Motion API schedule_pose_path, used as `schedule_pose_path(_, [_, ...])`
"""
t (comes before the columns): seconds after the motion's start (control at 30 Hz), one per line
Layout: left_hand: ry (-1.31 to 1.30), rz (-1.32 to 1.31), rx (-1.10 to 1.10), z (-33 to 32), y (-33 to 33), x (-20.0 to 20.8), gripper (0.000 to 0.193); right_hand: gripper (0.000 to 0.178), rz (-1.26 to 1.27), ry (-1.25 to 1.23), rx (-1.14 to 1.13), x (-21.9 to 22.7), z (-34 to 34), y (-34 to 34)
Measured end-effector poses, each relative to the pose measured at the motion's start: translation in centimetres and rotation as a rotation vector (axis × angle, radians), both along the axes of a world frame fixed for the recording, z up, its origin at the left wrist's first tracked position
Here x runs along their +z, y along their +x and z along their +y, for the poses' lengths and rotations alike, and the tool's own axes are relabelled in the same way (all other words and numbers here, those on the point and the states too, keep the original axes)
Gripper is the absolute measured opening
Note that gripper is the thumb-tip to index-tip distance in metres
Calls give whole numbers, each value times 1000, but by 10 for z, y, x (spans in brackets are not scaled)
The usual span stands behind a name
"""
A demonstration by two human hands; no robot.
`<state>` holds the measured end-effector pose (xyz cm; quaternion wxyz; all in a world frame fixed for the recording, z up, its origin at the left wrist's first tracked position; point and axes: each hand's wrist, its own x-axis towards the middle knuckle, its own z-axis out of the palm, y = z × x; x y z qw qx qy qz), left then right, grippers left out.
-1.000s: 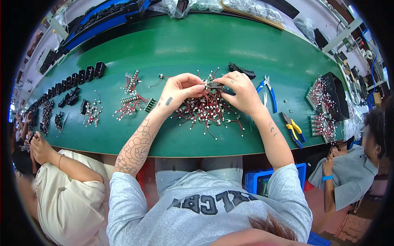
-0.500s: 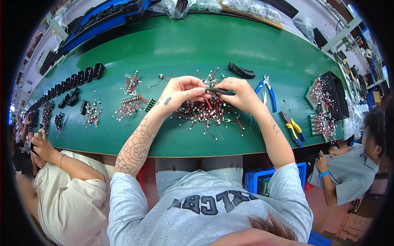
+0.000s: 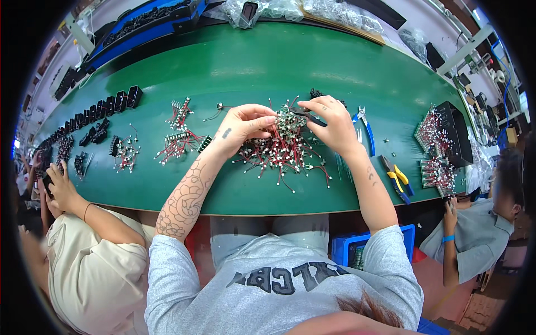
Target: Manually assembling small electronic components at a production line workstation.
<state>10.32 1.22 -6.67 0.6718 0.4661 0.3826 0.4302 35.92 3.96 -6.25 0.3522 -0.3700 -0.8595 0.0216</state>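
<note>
Above a heap of small circuit boards with red wires, my left hand is closed, thumb against fingertips. A red wire shows at its fingertips; the rest of what it pinches is too small to make out. My right hand grips a slim black hand tool, possibly pliers, its tip pointing left toward the boards and a little apart from my left fingertips. Beyond my right hand lies a black ribbed part, partly hidden. Blue-handled pliers rest to the right of that hand.
Yellow-and-blue pliers lie at the right, near a black box and wired boards. Smaller board clusters and a row of black housings are at left. Co-workers sit either side; a blue crate stands below the table.
My right hand and the black tool have shifted slightly up and right, away from my left fingertips. My left hand stays nearly in place. The right co-worker's hand has moved toward the table edge.
</note>
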Motion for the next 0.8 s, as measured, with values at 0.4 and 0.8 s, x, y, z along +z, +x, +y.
schedule_pose_path(0.4, [73,20,79,-7,10,0,12,37,-60,-25,46,-4,-10,-8])
schedule_pose_path(0.8, [72,-16,-47,-4,5,-1,10,26,15,-217,161,-1,-10,-7])
